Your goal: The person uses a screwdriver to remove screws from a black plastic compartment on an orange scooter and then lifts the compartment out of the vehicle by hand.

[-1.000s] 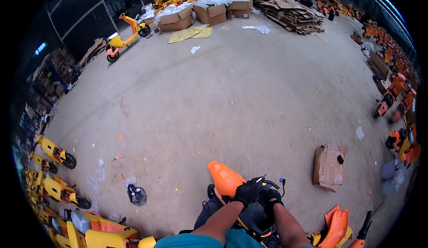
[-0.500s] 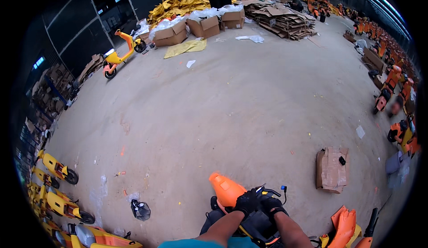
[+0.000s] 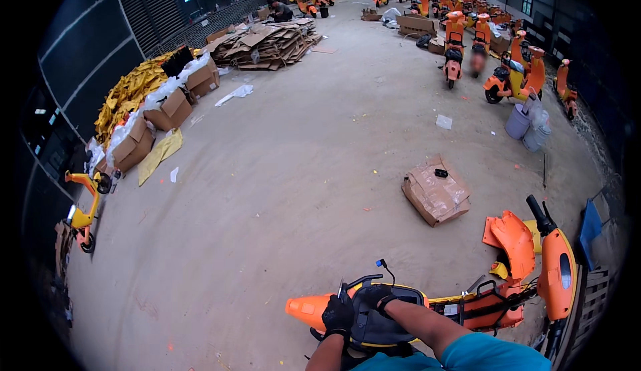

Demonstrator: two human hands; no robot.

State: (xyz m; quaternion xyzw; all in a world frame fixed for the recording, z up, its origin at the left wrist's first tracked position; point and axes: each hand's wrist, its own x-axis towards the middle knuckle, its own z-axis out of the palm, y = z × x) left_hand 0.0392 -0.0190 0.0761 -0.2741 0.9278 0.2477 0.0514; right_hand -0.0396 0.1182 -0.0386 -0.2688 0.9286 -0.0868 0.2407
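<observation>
On the concrete floor point(image 3: 220, 237), lower right: scooter point(image 3: 482, 311), lying across the view. Black seat section point(image 3: 375, 329) mid-scooter, orange tail cover point(image 3: 308, 309) left of it. Left grip point(image 3: 338, 315) at their join, right grip point(image 3: 374, 297) on seat's far side; can't tell if either pinches. Best steady one-handed, keeping blue-tipped cable point(image 3: 386, 267) clear.

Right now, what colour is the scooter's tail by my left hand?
The tail is orange, seen in the head view.
</observation>
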